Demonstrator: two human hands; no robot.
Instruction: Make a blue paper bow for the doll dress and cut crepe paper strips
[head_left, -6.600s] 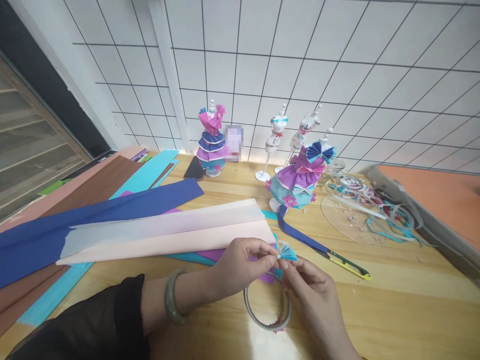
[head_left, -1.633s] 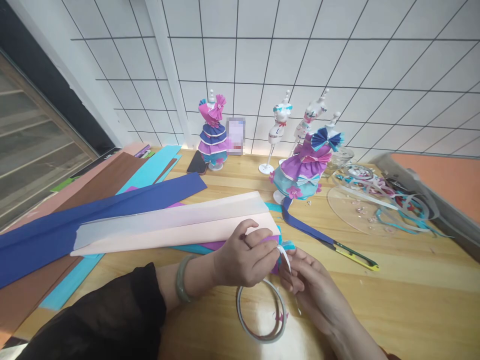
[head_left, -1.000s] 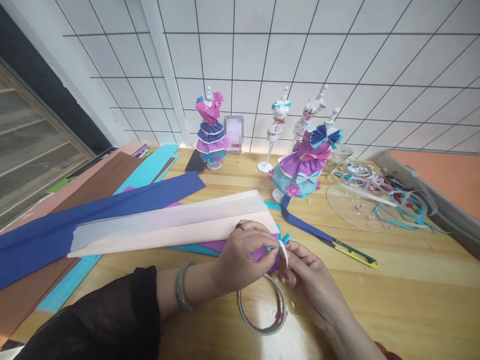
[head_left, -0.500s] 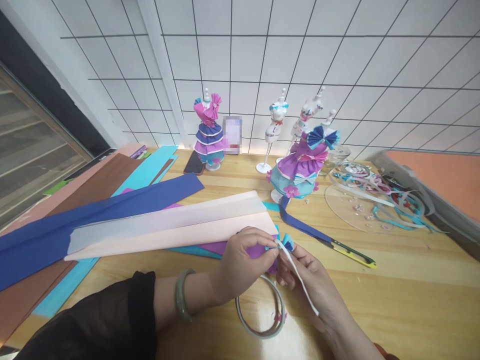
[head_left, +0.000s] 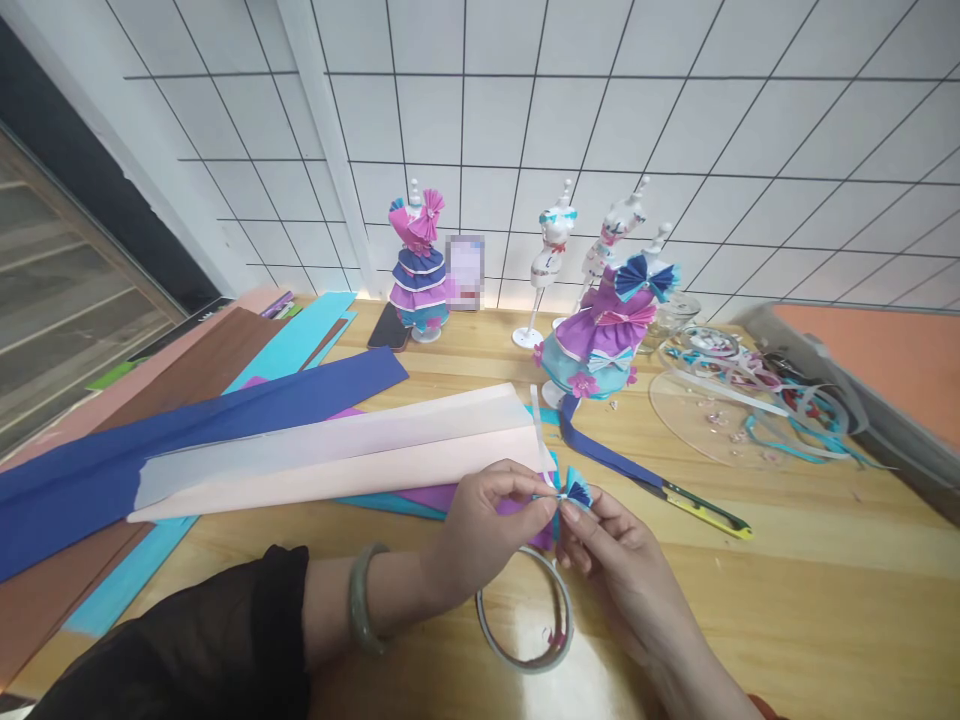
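A small pleated paper bow (head_left: 577, 488), light blue with dark blue folds, is pinched between both hands. My left hand (head_left: 491, 530), with a green bangle (head_left: 361, 600) at the wrist, closes thumb and forefinger on the bow's left side and middle. Thumb and fingers of my right hand (head_left: 611, 540) grip its right side from below. A narrow white strip (head_left: 535, 425) stands up from the bow's middle, leaning over the pale pink paper. Just below the hands a roll of tape (head_left: 561, 655) lies flat. Part of the bow is hidden by the left fingers.
Long crepe paper sheets, blue (head_left: 300, 410) and pale pink (head_left: 420, 470) among them, spread leftward. Behind stand a purple-dressed mannequin (head_left: 600, 340), another dressed mannequin (head_left: 418, 270) and bare ones. A yellow-black cutter (head_left: 709, 510) and a clear disc with ribbons (head_left: 697, 410) lie right.
The white strip has swung from hanging down over the right hand to standing up behind the bow. Both hands remain at the bow; its fan now shows more on the right.
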